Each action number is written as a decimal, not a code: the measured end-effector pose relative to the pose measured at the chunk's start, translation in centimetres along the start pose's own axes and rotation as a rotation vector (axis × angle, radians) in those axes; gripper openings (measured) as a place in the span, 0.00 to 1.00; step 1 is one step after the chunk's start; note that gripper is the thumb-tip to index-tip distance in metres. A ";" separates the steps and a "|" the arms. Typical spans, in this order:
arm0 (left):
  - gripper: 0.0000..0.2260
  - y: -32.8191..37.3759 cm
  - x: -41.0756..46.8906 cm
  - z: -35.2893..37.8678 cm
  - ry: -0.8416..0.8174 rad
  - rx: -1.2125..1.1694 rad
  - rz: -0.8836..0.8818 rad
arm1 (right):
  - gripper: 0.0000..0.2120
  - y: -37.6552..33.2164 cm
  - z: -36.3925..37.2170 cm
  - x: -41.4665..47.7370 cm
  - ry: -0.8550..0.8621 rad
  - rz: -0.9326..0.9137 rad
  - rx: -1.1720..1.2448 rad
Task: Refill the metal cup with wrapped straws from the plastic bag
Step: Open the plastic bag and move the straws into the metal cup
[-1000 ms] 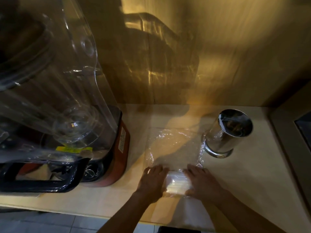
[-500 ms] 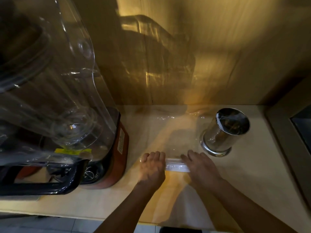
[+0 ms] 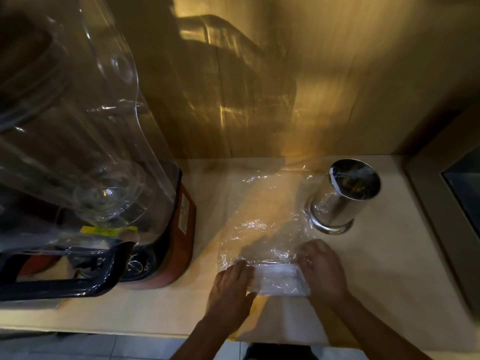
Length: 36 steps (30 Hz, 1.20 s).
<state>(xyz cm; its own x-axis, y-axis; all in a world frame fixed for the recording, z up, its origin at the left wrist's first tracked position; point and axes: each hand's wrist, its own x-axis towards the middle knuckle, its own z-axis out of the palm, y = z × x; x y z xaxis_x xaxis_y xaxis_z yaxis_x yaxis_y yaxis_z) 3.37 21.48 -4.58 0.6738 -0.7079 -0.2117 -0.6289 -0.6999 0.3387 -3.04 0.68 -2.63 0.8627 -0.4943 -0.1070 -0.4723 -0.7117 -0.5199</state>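
A clear plastic bag (image 3: 265,216) lies flat on the pale counter (image 3: 389,268), its far end reaching the wall. A white bundle of wrapped straws (image 3: 279,278) sits inside its near end. My left hand (image 3: 231,287) grips the bundle's left side through the plastic. My right hand (image 3: 322,268) holds the right side, fingers curled over the bag. The metal cup (image 3: 342,198) stands upright to the right of the bag, just beyond my right hand, its dark inside hard to read.
A large blender (image 3: 85,162) with a clear cover and red base fills the left of the counter, close to my left hand. A grey appliance (image 3: 452,203) borders the right side. The wooden wall (image 3: 311,87) rises behind. The counter's front edge runs under my forearms.
Both hands pushed forward over the bag half a second ago, then drew back toward me. The straw bundle shows wider between them now and the bag lies more spread out.
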 end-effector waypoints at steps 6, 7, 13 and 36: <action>0.23 -0.3 -1.7 0.6 -0.063 0.057 -0.002 | 0.14 -0.8 -0.3 1.7 -0.072 0.565 0.548; 0.23 -0.4 -1.7 0.6 -0.035 0.059 0.015 | 0.12 -0.8 -0.2 1.8 -0.093 0.576 0.635; 0.27 -0.8 -0.9 -0.1 -0.107 0.037 0.033 | 0.10 -0.4 -0.3 2.6 -0.169 0.570 0.900; 0.10 10.1 10.1 -23.7 0.100 0.851 0.435 | 0.08 -5.5 -9.1 3.9 -0.142 -0.184 0.548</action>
<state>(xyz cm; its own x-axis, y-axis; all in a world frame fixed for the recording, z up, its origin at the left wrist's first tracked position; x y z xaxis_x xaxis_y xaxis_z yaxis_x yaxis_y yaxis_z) 12.97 9.49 18.43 0.3202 -0.9381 -0.1322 -0.8760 -0.2401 -0.4184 1.25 -1.86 7.50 0.9550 -0.2888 -0.0669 -0.1836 -0.3993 -0.8983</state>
